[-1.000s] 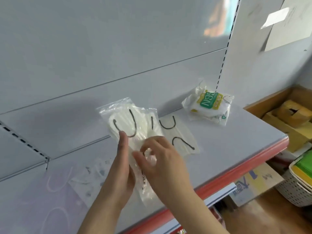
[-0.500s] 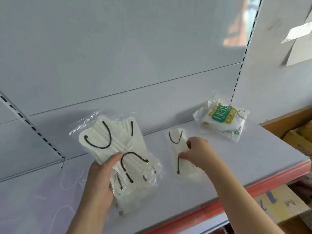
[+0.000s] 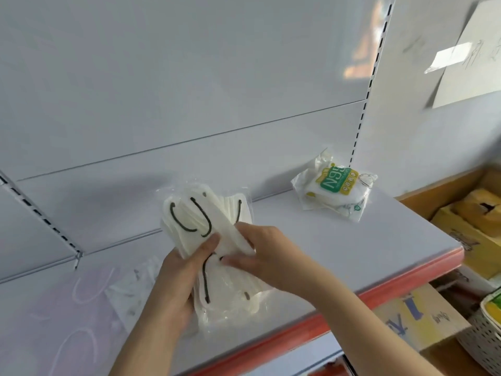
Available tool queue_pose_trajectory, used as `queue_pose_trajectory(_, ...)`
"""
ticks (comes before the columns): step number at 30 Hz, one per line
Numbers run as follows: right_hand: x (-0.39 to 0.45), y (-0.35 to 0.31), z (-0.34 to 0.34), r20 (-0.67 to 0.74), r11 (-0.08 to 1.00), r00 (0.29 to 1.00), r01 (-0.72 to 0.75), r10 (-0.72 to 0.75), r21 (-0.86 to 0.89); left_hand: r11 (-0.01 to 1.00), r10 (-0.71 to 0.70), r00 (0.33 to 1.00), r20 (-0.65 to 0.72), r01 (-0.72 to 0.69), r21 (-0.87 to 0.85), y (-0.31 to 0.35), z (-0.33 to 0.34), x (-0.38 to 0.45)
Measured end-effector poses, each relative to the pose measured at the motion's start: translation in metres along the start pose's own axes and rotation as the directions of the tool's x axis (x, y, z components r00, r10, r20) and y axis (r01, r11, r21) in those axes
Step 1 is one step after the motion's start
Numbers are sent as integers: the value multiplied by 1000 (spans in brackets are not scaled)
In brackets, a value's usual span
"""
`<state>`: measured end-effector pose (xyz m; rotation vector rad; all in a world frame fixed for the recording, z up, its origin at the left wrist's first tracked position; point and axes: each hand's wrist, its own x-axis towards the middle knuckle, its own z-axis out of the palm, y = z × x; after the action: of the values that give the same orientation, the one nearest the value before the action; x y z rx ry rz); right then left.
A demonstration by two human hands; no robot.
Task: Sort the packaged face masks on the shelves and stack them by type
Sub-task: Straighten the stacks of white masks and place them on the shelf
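My left hand [image 3: 176, 278] grips a bundle of clear packets of white masks with black ear loops [image 3: 195, 215], thumb across the front. My right hand [image 3: 260, 256] holds another such packet [image 3: 233, 240] and lays it against the bundle above the grey shelf [image 3: 379, 245]. A packet with a green N95 label [image 3: 334, 192] lies at the back right of the shelf. Pale masks with white loops [image 3: 89, 289] and a clear packet [image 3: 130, 289] lie on the shelf at the left.
The shelf has a red front edge [image 3: 366, 291] and a white back panel [image 3: 189, 90]. Cardboard boxes [image 3: 466, 221] stand to the right, a printed box [image 3: 417, 318] and a white lattice basket [image 3: 488, 340] sit below.
My right hand picked the black-loop packet off the shelf and brought it left onto the bundle in my left hand. The spot where it lay is now bare.
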<state>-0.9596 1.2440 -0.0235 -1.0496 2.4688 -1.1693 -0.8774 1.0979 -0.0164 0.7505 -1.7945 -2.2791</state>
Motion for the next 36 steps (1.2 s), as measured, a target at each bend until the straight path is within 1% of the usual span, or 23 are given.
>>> queue_pose_trajectory(2, 1, 4, -20, -92, 981, 995, -31, 49, 192, 996, -25, 1000, -2, 25, -91, -3, -5, 0)
queue_pose_trajectory(3, -1, 5, -30, -143, 946, 985, -43, 93, 321, 992, -39, 999, -5, 38, -122, -4, -7, 0)
queue_pose_trajectory(4, -3, 6, -39, -176, 869, 974, -41, 146, 493, 989, -49, 999, -7, 48, -138, -4, -8, -1)
queue_pose_trajectory(5, -5, 6, -45, -165, 722, 970, -16, 179, 691, 989, -59, 998, -11, 57, -137, -6, -10, -2)
queue_pose_trajectory(6, -8, 4, -48, -117, 524, 976, 4, 183, 852, 990, -65, 998, -18, 62, -129, -7, -11, -1)
queue_pose_trajectory(7, -11, 1, -47, -76, 381, 983, 6, 169, 925, 991, -66, 997, -26, 63, -120, -7, -9, -2)
queue_pose_trajectory(8, -12, -1, -42, -64, 387, 984, -5, 164, 922, 991, -61, 998, -27, 57, -120, -7, -7, -3)
queue_pose_trajectory(9, -11, 0, -33, -86, 548, 979, -31, 187, 836, 987, -58, 998, -9, 56, -149, -6, -5, -4)
queue_pose_trajectory(10, -9, 3, -21, -145, 756, 965, -73, 218, 651, 979, -56, 998, 25, 60, -196, -5, -2, -6)
queue_pose_trajectory(11, -8, 8, -9, -243, 910, 941, -125, 234, 394, 968, -51, 996, 69, 66, -242, -3, 1, -9)
queue_pose_trajectory(12, -6, 13, 3, -352, 974, 913, -156, 205, 163, 963, -40, 994, 104, 67, -262, -1, 3, -10)
queue_pose_trajectory(13, -6, 14, 11, -435, 989, 889, -147, 142, 23, 969, -27, 993, 119, 56, -241, 0, 6, -11)
queue_pose_trajectory(15, -9, 16, 19, -465, 998, 885, -38, 13, -46, 994, 35, 995, 90, -26, -107, -2, 7, -10)
queue_pose_trajectory(17, -13, 17, 17, -425, 999, 905, 46, -30, 27, 994, 108, 994, 4, -108, -12, -3, 8, -7)
queue_pose_trajectory(18, -15, 17, 14, -412, 993, 911, 65, -21, 94, 989, 145, 989, 9, -145, -19, -2, 6, -5)
queue_pose_trajectory(20, -19, 18, 4, -357, 972, 934, 87, -3, 220, 975, 221, 970, 100, -221, -8, 0, 2, -2)
queue_pose_trajectory(23, -25, 22, -3, -212, 926, 976, 129, -55, 354, 928, 311, 914, 262, -351, 126, -2, -9, 0)
queue_pose_trajectory(26, -32, 21, 4, -159, 938, 983, 140, -93, 317, 890, 342, 893, 292, -407, 206, -7, -9, -3)
queue_pose_trajectory(29, -33, 15, 17, -154, 935, 986, 111, -62, 337, 891, 352, 914, 202, -394, 227, -10, -6, -6)
queue_pose_trajectory(31, -29, 5, 20, -155, 928, 988, 44, 15, 370, 912, 364, 924, 113, -379, 157, -8, -15, -6)
queue_pose_trajectory(34, -11, -17, 20, -55, 920, 998, -4, 28, 392, 925, 366, 930, -44, -369, -93, 7, -46, -10)
queue_pose_trajectory(35, -2, -28, 24, -19, 891, 999, -22, 35, 452, 911, 362, 928, -91, -373, -177, 14, -59, -13)
queue_pose_trajectory(36, 5, -41, 29, 12, 831, 1000, -27, 25, 556, 893, 349, 926, -143, -375, -250, 20, -74, -16)
